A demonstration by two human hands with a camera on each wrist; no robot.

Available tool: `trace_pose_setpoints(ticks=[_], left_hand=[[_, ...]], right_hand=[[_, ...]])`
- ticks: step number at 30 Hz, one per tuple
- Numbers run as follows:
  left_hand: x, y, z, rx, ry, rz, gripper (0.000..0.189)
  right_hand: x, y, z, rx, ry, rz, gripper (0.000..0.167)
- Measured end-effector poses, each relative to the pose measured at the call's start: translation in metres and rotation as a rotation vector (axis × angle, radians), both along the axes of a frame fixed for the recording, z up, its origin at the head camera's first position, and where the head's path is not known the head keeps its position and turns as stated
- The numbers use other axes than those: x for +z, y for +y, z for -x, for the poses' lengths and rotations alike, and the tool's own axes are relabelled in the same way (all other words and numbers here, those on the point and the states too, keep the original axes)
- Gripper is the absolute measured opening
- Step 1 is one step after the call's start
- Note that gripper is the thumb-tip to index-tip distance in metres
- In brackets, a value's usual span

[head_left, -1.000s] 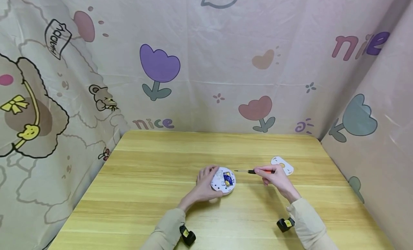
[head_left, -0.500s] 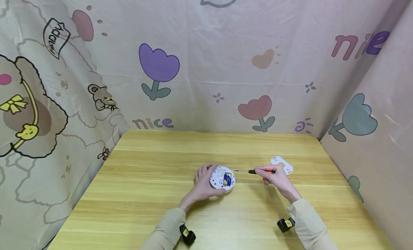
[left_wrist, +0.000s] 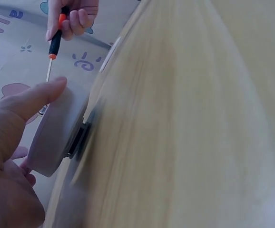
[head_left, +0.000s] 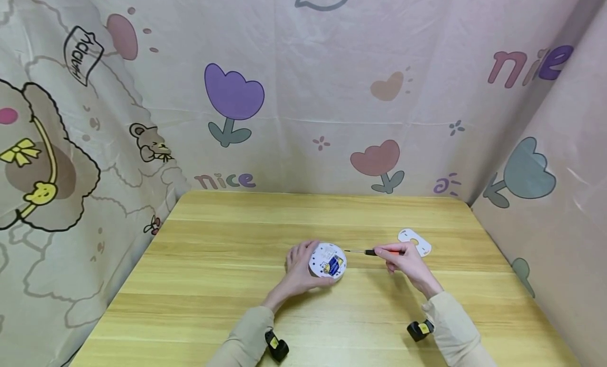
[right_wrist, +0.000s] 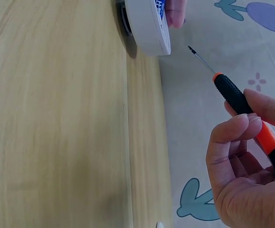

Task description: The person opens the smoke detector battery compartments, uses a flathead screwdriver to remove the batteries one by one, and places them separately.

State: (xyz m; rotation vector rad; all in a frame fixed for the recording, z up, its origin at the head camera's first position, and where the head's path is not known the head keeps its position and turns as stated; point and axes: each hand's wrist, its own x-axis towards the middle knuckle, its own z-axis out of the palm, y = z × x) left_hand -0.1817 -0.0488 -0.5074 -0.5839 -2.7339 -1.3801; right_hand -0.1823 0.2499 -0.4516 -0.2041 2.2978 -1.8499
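In the head view, the left hand (head_left: 300, 269) grips a white disc (head_left: 327, 252) near the middle of the surface (head_left: 227, 251), its fingers and thumb spread wide round the disc's left side. The face with a blue battery (head_left: 334, 265) looks up. The right hand (head_left: 407, 261) pinches a screwdriver (head_left: 371, 252) by its handle; the shaft points left, roughly level, with the tip just beside the disc's upper right rim. The disc thus lies left of the right hand's fingers, along the screwdriver's long axis. A white plate (head_left: 424, 246) lies just beyond the right hand. Both forearms reach inward from the near edge.

In the left wrist view, the thumb (left_wrist: 56, 86) lies across the disc's rim, with other fingers at the far side. A dark part (left_wrist: 78, 140) juts from the underside toward the surface; whether it touches, I cannot tell. The shaft runs behind the thumb, which hides the tip.

In the right wrist view, thumb and curled fingers close narrowly on the black and orange handle. A gap shows between tip and disc: apart, not touching.
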Motion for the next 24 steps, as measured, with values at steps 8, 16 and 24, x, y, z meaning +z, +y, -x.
trace_pose_setpoints(ticks=[8, 16, 24], left_hand=[[0.002, -0.007, 0.001, -0.058, -0.079, -0.056, 0.107], [0.005, -0.013, 0.001, -0.153, -0.121, -0.097, 0.101], [0.005, -0.013, -0.001, -0.166, -0.175, -0.137, 0.084]], right_hand=[[-0.001, 0.001, 0.001, -0.002, 0.000, -0.015, 0.039], [-0.005, 0.001, 0.002, 0.048, 0.061, -0.054, 0.035], [-0.005, 0.000, 0.001, 0.051, 0.060, -0.059, 0.034]])
